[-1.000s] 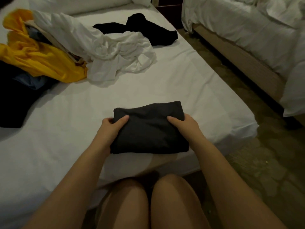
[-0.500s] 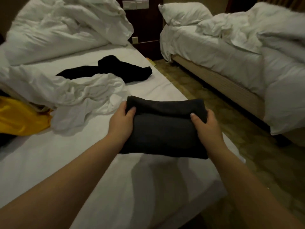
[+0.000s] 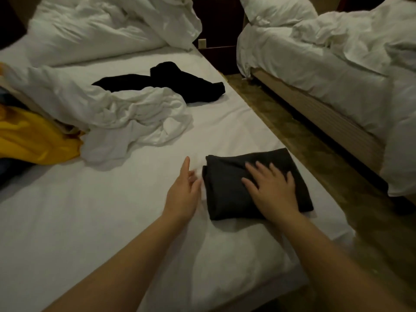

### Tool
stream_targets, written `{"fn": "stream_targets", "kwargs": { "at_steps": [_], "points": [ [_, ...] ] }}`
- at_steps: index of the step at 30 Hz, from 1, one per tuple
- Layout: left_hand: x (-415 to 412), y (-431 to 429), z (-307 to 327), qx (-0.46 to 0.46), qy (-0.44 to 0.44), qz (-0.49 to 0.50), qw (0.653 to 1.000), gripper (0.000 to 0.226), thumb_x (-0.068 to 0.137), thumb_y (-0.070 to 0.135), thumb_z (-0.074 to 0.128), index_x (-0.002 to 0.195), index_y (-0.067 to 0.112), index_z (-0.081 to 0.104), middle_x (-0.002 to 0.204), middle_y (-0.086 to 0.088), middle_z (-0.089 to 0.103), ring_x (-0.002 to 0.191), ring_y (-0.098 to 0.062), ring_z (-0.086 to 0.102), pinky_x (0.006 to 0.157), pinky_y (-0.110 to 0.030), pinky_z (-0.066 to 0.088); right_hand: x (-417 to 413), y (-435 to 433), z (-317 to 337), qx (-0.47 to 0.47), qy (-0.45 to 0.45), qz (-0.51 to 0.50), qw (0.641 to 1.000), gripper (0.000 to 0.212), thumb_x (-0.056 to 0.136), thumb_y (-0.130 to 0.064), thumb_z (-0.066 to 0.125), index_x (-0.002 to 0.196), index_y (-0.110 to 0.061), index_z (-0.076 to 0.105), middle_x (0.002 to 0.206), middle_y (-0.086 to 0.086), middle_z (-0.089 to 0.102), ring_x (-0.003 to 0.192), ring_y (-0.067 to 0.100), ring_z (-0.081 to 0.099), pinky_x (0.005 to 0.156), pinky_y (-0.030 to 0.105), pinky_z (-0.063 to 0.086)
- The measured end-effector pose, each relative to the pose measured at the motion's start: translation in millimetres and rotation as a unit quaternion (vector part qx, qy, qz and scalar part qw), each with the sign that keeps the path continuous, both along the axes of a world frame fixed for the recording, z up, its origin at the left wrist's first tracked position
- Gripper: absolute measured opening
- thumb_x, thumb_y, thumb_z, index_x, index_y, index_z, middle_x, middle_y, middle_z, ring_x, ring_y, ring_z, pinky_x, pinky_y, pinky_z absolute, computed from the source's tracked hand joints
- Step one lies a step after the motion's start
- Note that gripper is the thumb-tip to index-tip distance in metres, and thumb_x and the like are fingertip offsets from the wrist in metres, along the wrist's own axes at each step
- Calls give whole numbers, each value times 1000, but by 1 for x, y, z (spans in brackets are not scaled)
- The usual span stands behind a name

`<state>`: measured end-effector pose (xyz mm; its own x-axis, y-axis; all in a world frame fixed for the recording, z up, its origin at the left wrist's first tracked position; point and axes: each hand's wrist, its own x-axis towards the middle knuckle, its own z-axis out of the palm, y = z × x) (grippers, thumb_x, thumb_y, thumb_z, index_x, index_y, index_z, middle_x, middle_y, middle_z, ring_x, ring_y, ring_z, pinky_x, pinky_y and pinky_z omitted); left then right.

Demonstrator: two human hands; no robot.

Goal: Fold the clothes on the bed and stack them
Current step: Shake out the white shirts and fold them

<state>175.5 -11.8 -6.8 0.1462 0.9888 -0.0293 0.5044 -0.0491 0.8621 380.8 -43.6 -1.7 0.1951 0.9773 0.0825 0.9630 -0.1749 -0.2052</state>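
White-sheeted bed (image 3: 90, 221) in front of me, rumpled duvet (image 3: 101, 28) heaped at its head. Second bed (image 3: 326, 70) across the floor gap to my right. Crumpled white garment (image 3: 126, 118) mid-mattress, its left part lying over a yellow garment (image 3: 33, 140) at the left. Black garment (image 3: 180, 84) unfolded just beyond the white one. Folded dark grey garment (image 3: 229, 192) lies flat near the bed's right edge. My right hand (image 3: 272, 190) rests on top of it, palm down, fingers spread straight. My left hand (image 3: 183, 192) is just beside its left edge, fingers extended, holding nothing.
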Motion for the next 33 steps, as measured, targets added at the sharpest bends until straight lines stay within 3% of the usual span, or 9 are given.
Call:
{"fn": "stream_targets", "kwargs": {
  "at_steps": [2,5,8,10,13,17,24,30,33],
  "points": [
    [-35,-26,-6,65,71,35,995,55,97,16,44,147,20,23,143,-3,42,129,-19,43,97,-13,24,-7,-2,-7,-77,-5,-20,997,56,95,-58,21,147,-41,12,158,-6,7,145,23,5,116,51,4],
    [-81,-58,-9,67,176,22,982,47,98,29,34,144,16,34,147,-5,38,133,-19,37,104,-11,15,-22,-17,5,-23,22,-112,993,65,94,-58,26,149,-33,3,159,1,0,145,27,0,115,53,4],
    [-117,-81,-14,83,308,-46,947,60,87,41,25,133,13,51,138,-13,49,125,-26,50,106,-35,32,-70,-49,9,57,42,-81,994,64,95,-49,36,150,-30,9,158,4,3,144,26,2,114,52,3],
    [-138,-93,-11,86,369,-26,925,53,84,39,32,122,16,62,123,-9,62,109,-24,62,88,-49,47,-109,-67,5,65,48,-35,996,63,95,-46,40,149,-30,14,158,4,5,144,25,3,114,51,2],
    [-174,-105,7,86,423,19,902,49,84,39,34,119,22,64,119,-4,66,106,-23,64,84,-56,47,-154,-73,6,42,41,-6,998,62,96,-48,35,149,-32,10,158,0,1,145,22,-1,115,49,0],
    [-231,-105,21,65,431,83,896,54,94,45,19,145,31,30,152,-2,31,140,-20,26,110,-53,15,-202,-59,18,49,57,27,997,63,96,-51,31,149,-34,0,158,-4,-3,144,20,-3,115,46,0],
    [-290,-77,16,69,402,146,901,57,98,46,26,148,36,0,158,2,9,145,-16,7,114,-46,6,-273,1,22,79,98,88,988,62,95,-51,33,149,-30,11,157,-3,6,143,18,6,115,43,3],
    [-303,-29,-13,46,397,148,905,63,89,59,8,147,38,-2,158,2,7,145,-17,4,114,-46,5,-311,68,-9,93,140,78,983,52,94,-45,43,141,-27,33,152,0,27,137,20,24,110,37,20],
    [-308,-8,-24,80,398,166,899,74,82,60,3,149,31,14,155,-2,23,143,-20,18,113,-48,13,-318,105,-23,133,138,53,980,50,92,-46,47,137,-27,39,145,-2,36,132,20,32,105,37,24]
  ]
}}
